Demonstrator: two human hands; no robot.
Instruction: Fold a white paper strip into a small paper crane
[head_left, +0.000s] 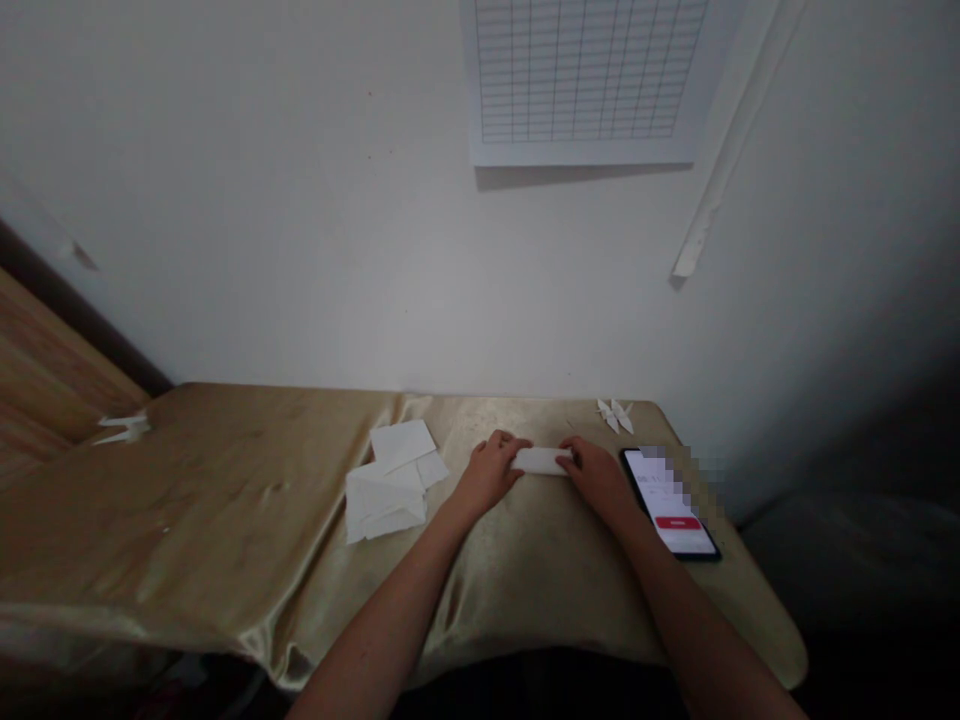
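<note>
A narrow strip of folded white paper [543,461] lies across the cloth in front of me, between my two hands. Its left end is pinched by the thumb and fingers of my left hand [496,468]. At the other end, my right hand [592,474] grips the paper with thumb and fingertips. To the left rest several loose white paper sheets [386,500], overlapping one another. Beyond my right hand sit small folded paper cranes [616,415], close together near the back edge.
A gold satin cloth [225,500] covers the table, with a raised crease left of my arm. A lit phone [675,535] lies by the right edge. White folded paper [126,429] is at the far left. A printed grid sheet [585,80] hangs on the wall behind.
</note>
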